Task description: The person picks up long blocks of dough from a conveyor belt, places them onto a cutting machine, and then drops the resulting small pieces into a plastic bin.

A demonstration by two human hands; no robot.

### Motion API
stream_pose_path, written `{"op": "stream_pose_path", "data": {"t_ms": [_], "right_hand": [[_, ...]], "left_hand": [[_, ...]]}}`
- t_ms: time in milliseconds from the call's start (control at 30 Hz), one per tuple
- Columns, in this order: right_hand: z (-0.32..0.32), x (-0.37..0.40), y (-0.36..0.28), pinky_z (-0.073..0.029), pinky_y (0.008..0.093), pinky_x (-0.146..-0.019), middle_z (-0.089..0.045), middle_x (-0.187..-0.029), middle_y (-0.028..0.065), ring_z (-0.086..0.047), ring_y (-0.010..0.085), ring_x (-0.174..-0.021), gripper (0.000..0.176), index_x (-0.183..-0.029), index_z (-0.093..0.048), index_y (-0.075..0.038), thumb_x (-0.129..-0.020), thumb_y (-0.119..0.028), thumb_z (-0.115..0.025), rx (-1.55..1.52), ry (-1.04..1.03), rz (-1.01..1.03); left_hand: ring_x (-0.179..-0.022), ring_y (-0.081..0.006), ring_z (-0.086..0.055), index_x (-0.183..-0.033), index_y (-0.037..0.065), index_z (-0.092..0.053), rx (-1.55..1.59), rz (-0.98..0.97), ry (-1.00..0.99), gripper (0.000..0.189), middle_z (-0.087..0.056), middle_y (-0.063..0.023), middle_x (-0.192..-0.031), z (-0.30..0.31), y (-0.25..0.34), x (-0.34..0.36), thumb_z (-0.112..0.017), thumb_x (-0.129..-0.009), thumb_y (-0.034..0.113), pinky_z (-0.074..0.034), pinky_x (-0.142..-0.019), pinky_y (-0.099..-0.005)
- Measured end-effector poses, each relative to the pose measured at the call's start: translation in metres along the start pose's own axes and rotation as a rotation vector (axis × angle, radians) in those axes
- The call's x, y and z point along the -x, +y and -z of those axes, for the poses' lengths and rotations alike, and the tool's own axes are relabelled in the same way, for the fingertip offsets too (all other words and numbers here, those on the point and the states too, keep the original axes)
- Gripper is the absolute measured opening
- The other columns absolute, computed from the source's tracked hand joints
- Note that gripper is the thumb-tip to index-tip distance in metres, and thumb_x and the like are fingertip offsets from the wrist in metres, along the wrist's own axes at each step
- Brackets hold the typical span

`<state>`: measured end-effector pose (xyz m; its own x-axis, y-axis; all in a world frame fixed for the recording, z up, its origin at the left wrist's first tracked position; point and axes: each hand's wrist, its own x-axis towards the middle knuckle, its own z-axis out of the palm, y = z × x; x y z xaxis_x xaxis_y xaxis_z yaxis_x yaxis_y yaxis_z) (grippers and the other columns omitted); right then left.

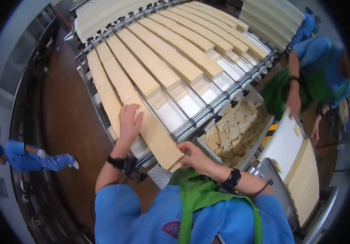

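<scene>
Long rows of thin, cream-coloured stacked sheets lie side by side on a white slatted table, divided by metal rods. One nearer row of stacked sheets reaches past the table's front bar toward my body. My left hand rests at this row's left edge, fingers bent and thumb apart, without a closed grip. At its near end, my right hand holds the corner of the stack between thumb and fingers. Its other fingertips are partly hidden.
A tub of loose square pieces stands beyond the front bar. At right, a co-worker in a green apron reaches over a white board beside stacked sheets. Another person walks at left.
</scene>
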<state>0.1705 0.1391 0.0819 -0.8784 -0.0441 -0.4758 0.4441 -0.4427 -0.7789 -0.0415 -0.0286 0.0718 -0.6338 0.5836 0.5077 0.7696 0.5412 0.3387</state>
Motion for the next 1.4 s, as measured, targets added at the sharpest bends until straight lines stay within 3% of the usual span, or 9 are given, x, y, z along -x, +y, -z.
{"op": "stream_pose_path", "data": {"t_ms": [133,333,600,633,833,933,1067,1267,1400], "right_hand": [[0.002,-0.001,-0.003,-0.045,0.0244,-0.064,-0.042,-0.1,0.0046,-0.051,0.0158,-0.08,0.049,-0.114,-0.043,-0.006,-0.067,0.006,-0.051,0.018,0.002,0.001],[0.003,-0.015,0.017,-0.043,0.0242,-0.068,-0.047,-0.097,0.0073,-0.049,0.0165,-0.089,0.051,-0.115,-0.044,-0.005,-0.065,0.003,-0.053,0.338,0.059,0.276],[0.066,-0.006,-0.009,-0.042,0.0232,-0.074,-0.055,-0.093,0.0072,-0.05,0.0144,-0.09,0.057,-0.116,-0.041,0.002,-0.059,0.009,-0.046,0.178,-0.103,0.16],[0.088,-0.006,-0.003,-0.044,0.0256,-0.065,-0.057,-0.089,0.0086,-0.053,0.0157,-0.077,0.053,-0.113,-0.043,0.004,-0.061,0.005,-0.049,0.203,0.021,0.313],[0.237,0.049,0.007,-0.045,0.0359,-0.079,-0.059,-0.092,0.0157,-0.055,0.0336,-0.09,0.055,-0.117,-0.042,0.0,-0.064,-0.005,-0.055,0.731,0.918,0.54],[0.291,0.083,0.042,-0.046,0.0341,-0.076,-0.056,-0.103,0.0155,-0.057,0.0315,-0.085,0.051,-0.118,-0.041,-0.002,-0.069,-0.008,-0.053,1.06,1.21,0.519],[0.29,0.131,0.057,-0.044,0.0411,-0.077,-0.058,-0.094,0.0174,-0.055,0.0351,-0.088,0.033,-0.103,-0.054,-0.003,-0.07,-0.009,-0.053,0.745,1.112,0.41],[0.278,0.14,0.102,-0.043,0.0389,-0.073,-0.057,-0.078,0.0138,-0.054,0.0294,-0.078,0.02,-0.086,-0.057,-0.004,-0.066,-0.007,-0.054,1.243,0.957,0.771],[0.269,0.131,0.123,-0.041,0.0366,-0.076,-0.056,-0.072,0.0111,-0.053,0.0272,-0.075,0.013,-0.077,-0.057,-0.004,-0.065,-0.008,-0.056,1.184,0.912,0.776]], "left_hand": [[-0.118,-0.031,-0.035,-0.13,-0.002,-0.029,0.394,0.302,-0.053,0.064,-0.037,-0.0203,-0.126,0.013,0.055,0.082,-0.06,-0.076,0.014,-0.027,-0.099,-0.0378],[-0.121,-0.0293,-0.031,-0.136,-0.003,-0.007,0.787,0.714,-0.089,0.095,-0.026,-0.024,-0.132,-0.01,0.133,0.132,-0.069,-0.066,0.016,-0.026,-0.1,-0.0361],[-0.124,-0.0293,-0.028,-0.137,0.003,-0.009,0.541,0.612,-0.103,0.1,-0.021,-0.0193,-0.137,-0.017,0.123,0.111,-0.072,-0.06,0.014,-0.025,-0.101,-0.0369],[-0.124,-0.0295,-0.027,-0.138,0.004,-0.009,0.538,0.618,-0.109,0.099,-0.021,-0.0182,-0.137,-0.016,0.124,0.11,-0.071,-0.061,0.014,-0.025,-0.101,-0.0371],[-0.124,-0.0298,-0.026,-0.138,0.006,-0.012,0.472,0.518,-0.088,0.09,-0.021,-0.0179,-0.138,-0.021,0.115,0.11,-0.064,-0.065,0.011,-0.023,-0.101,-0.0389],[-0.124,-0.0297,-0.027,-0.138,0.006,-0.013,0.414,0.502,-0.086,0.087,-0.021,-0.0178,-0.138,-0.021,0.116,0.107,-0.062,-0.066,0.01,-0.024,-0.101,-0.0396],[-0.123,-0.03,-0.028,-0.138,0.006,-0.014,0.498,0.517,-0.062,0.085,-0.021,-0.0174,-0.138,-0.027,0.113,0.106,-0.059,-0.067,0.008,-0.025,-0.101,-0.0401],[-0.119,-0.0308,-0.033,-0.138,0.007,-0.014,0.536,0.481,-0.075,0.084,-0.023,-0.0178,-0.138,-0.028,0.099,0.109,-0.06,-0.069,0.016,-0.029,-0.098,-0.0418],[-0.113,-0.0306,-0.038,-0.138,0.009,-0.016,0.585,0.538,-0.083,0.078,-0.028,-0.017,-0.134,-0.021,0.128,0.101,-0.058,-0.072,0.013,-0.035,-0.092,-0.0404]]}}
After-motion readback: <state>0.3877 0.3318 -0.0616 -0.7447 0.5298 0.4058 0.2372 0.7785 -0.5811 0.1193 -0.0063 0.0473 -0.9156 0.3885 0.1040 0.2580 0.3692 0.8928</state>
